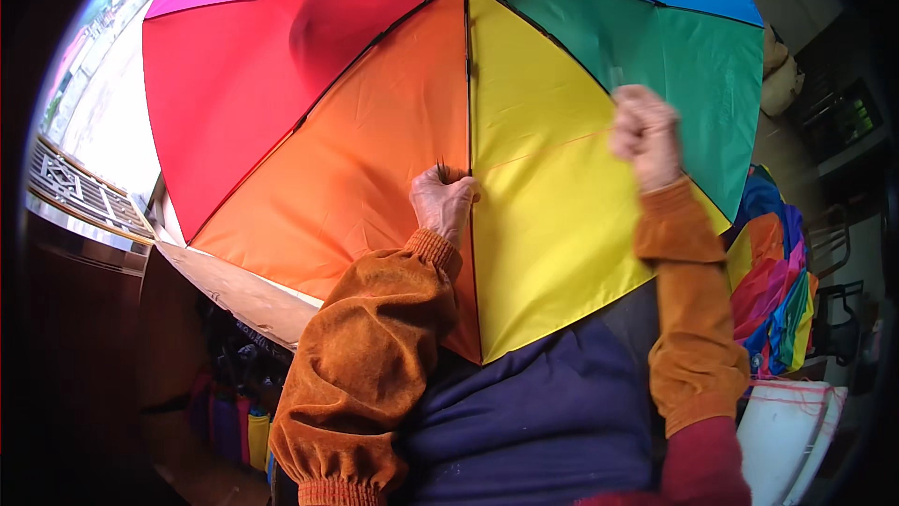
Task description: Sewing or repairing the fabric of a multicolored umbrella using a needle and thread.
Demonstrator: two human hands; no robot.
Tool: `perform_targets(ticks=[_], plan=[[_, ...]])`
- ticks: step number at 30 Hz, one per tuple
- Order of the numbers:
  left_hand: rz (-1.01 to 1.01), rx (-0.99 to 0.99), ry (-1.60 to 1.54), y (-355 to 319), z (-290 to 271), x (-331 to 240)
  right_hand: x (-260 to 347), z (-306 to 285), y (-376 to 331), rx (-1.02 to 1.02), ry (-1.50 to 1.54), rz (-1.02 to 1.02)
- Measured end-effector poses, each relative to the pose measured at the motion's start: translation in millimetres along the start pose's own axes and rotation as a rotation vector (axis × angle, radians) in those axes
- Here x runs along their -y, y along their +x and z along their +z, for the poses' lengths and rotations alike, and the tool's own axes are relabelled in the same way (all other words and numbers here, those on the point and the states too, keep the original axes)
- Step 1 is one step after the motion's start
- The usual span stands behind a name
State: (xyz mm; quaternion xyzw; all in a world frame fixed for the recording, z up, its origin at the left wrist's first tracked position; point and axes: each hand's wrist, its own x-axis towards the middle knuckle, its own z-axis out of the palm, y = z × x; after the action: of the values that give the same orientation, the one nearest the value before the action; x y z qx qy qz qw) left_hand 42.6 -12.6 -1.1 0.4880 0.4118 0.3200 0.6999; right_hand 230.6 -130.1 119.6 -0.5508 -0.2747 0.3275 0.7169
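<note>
An opened umbrella [552,234] with rainbow panels spreads before me, its inner side with thin dark ribs facing me. My left hand [443,202] is closed in a pinch on the umbrella's rib between the orange and yellow panels. Short dark strands [442,169] stick up by its fingers. My right hand [646,132], slightly blurred, is closed and raised in front of the yellow and green panels. A thin orange thread [552,146] runs from near the rib across to it. A small pale blur shows above its fingers; I cannot make out what it is.
More folded rainbow umbrellas [773,272] are heaped at the right, above a white sack [791,436]. A board edge [239,295] shows under the umbrella at the left. Dark blue cloth [538,412] covers my lap. A railing [84,188] stands at the far left.
</note>
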Motion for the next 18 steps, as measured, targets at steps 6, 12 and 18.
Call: perform_targets(ticks=[6,12,18], plan=[[-0.17,-0.003,-0.165,-6,-1,-16,-22,24,-3,0.004,-0.385,-0.076],[-0.299,-0.059,-0.277,-8,-5,-18,-99,69,-12,0.272,-1.088,-0.245],[-0.358,-0.095,-0.268,-9,-8,-22,-119,75,-20,0.383,-1.226,-0.38]])
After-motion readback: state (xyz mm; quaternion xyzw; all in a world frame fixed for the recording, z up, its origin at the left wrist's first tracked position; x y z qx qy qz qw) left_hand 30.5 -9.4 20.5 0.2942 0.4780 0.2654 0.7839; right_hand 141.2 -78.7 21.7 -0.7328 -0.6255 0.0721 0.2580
